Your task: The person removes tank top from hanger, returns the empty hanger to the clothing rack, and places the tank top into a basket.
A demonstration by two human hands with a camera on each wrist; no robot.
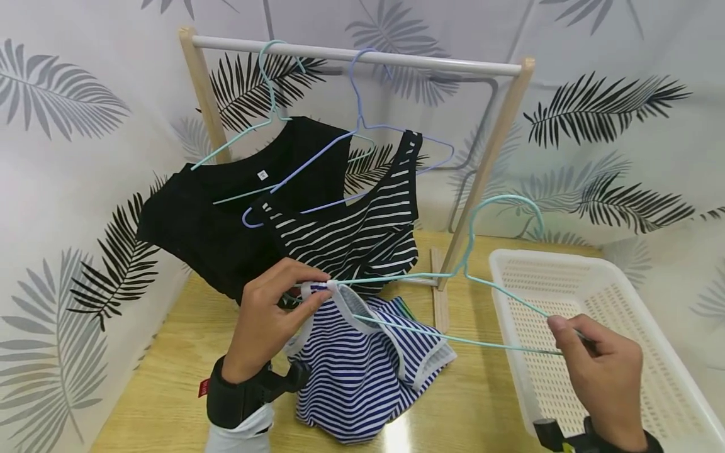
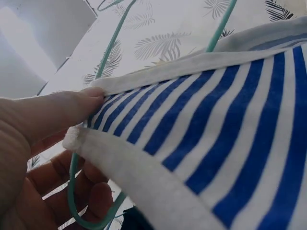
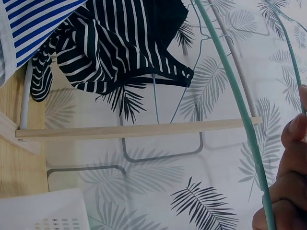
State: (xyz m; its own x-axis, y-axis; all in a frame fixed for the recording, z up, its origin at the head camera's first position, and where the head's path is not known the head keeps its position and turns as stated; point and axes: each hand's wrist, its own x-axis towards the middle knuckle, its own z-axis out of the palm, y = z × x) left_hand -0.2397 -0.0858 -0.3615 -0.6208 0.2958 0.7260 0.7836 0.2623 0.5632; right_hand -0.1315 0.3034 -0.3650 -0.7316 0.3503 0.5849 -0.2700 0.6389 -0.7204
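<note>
A blue-and-white striped tank top (image 1: 345,371) with white trim hangs partly over the table. My left hand (image 1: 272,308) pinches its shoulder strap between thumb and fingers. In the left wrist view, one end of a mint-green hanger (image 2: 72,191) passes under that strap (image 2: 144,108). My right hand (image 1: 603,368) grips the other end of the hanger (image 1: 510,292), whose hook points up. The second strap of the top droops to the right, off the hanger's far end. In the right wrist view, curled fingers (image 3: 290,167) lie around the hanger.
Behind stands a wooden rack with a white rail (image 1: 362,53). A black top (image 1: 243,207) and a black-and-white striped top (image 1: 351,233) hang there on hangers. At right, a white perforated basket (image 1: 501,277) stands on the wooden table (image 1: 170,390).
</note>
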